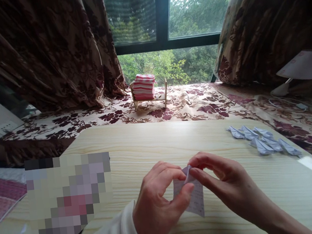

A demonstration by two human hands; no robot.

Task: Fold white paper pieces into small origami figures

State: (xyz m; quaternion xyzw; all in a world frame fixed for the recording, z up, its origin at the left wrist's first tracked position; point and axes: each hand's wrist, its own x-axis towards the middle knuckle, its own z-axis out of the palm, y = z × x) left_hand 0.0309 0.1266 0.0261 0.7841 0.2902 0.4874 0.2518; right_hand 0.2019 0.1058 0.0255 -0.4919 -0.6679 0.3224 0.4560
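Observation:
A small piece of printed paper, partly folded, is held over the light wooden table. My left hand pinches its left side between thumb and fingers. My right hand pinches the top fold from the right, fingers pressed together. Several folded paper pieces lie in a row on the table to the right of my hands.
A blurred-out patch covers the table's left part. Behind the table, on a floral cloth, stands a small wooden rack with striped folded fabric. A white lamp and a cable are at the right. Curtains flank a window.

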